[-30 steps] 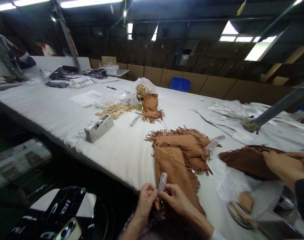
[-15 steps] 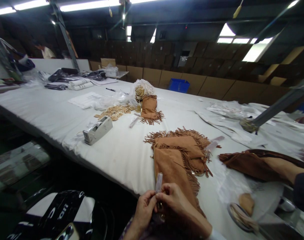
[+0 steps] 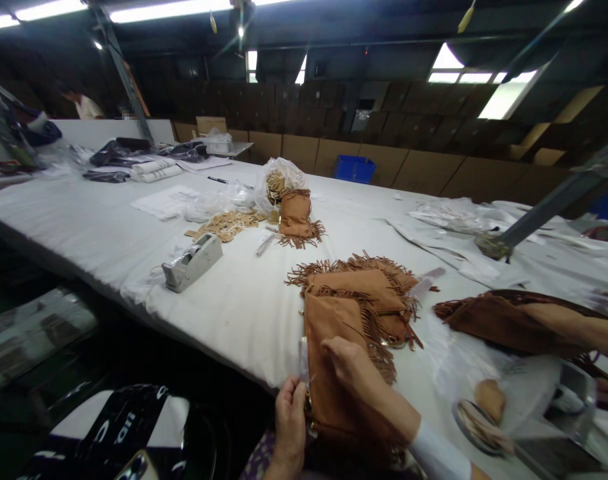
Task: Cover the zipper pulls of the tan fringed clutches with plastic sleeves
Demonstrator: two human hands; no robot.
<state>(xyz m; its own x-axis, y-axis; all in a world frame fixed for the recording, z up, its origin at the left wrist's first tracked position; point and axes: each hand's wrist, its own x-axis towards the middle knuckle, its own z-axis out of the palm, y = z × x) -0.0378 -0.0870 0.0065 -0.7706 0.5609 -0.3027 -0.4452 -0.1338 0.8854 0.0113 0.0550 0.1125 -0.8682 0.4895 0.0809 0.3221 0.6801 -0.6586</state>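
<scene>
A brown suede bag (image 3: 334,327) with fringe lies at the table's front edge, close to me. At its left edge my left hand (image 3: 290,417) is closed, thumb against fingers, on the lower end of a small clear-plastic-wrapped strip (image 3: 304,360). Metal hardware shows beside those fingertips. Over the bag's face my right hand (image 3: 357,373) is curled, its fingertips together; what they hold, if anything, is hidden. Another fringed bag (image 3: 369,287) lies partly under the first, with a similar wrapped strip (image 3: 427,283) at its right.
A tape dispenser (image 3: 193,263) stands left on the white table, near a heap of tan tags (image 3: 227,225). Behind is a small fringed pouch (image 3: 295,215) against a plastic bag (image 3: 289,175). At right, another person's arm (image 3: 574,327) reaches over a dark brown bag (image 3: 509,323).
My right hand has left the wrapped strip and moved up onto the bag's face. The strip has shifted left and down with my left hand. At right, the other person's arm and bag shifted slightly.
</scene>
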